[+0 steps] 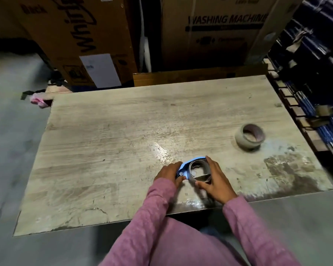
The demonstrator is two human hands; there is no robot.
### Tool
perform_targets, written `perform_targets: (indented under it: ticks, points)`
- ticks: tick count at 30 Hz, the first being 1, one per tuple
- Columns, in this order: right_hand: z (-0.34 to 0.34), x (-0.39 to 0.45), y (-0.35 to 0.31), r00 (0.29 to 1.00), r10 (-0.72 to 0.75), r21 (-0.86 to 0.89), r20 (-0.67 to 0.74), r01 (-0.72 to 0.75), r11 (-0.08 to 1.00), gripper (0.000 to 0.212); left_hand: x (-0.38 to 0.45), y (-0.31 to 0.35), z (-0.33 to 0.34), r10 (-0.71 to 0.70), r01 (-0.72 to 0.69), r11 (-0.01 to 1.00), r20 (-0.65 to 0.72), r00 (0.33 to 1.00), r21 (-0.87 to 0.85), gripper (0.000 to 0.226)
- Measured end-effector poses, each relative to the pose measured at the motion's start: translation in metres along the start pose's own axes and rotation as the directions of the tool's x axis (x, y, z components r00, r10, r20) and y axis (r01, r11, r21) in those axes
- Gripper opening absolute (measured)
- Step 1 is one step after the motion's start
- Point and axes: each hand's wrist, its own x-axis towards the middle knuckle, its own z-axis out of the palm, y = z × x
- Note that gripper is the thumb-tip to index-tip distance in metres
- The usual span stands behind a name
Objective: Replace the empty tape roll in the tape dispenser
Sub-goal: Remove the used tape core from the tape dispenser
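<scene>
A person in pink sleeves works at a worn wooden counter (108, 131), both hands closed around a blue tape dispenser (185, 167) that lies near the counter's front edge, a little right of centre. The left hand (168, 172) grips the dispenser's narrow end, its fingers curled over the top and the thumb tucked under beside a small round rivet. The right hand (215, 179) wraps the wide end, where an empty tape roll (199, 170), a thin brownish ring with an open middle, sits in the blue frame; the fingers curl along its far side and the thumb presses its near rim. The dispenser's long axis runs roughly left to right, narrow end pointing to the person's left. A full tape roll (249, 136) rests well apart toward the counter's right edge, its hole tilted up and toward the camera. Large cardboard boxes (215, 31) stand behind the counter.
</scene>
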Motion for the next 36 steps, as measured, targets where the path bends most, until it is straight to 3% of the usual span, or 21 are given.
perform_targets:
  ticks: [11,23,29,33,36]
  points:
    - [0.023,-0.033,-0.001,0.984,0.065,-0.048,-0.165,-0.074,0.996,0.087,-0.010,0.008,-0.001,0.019,-0.009,0.993,-0.080,0.997,0.116,0.045]
    - [0.025,-0.028,0.007,0.996,0.067,-0.039,-0.051,-0.069,0.997,0.106,-0.007,0.010,0.003,-0.006,0.020,0.986,-0.089,0.996,0.164,0.040]
    - [0.007,-0.018,0.008,0.999,-0.025,-0.067,-0.025,0.023,0.998,0.099,-0.008,0.018,0.007,-0.076,0.093,0.988,-0.133,0.988,0.125,0.039]
    - [-0.013,-0.006,0.006,0.994,-0.106,-0.031,-0.025,0.105,0.994,0.099,-0.012,0.028,0.010,-0.133,0.152,0.985,-0.198,0.971,0.084,0.036]
    - [-0.030,-0.001,0.008,0.992,-0.128,0.075,-0.025,0.129,0.989,0.098,-0.005,0.036,0.010,-0.179,0.201,0.971,-0.164,0.970,0.128,0.041]
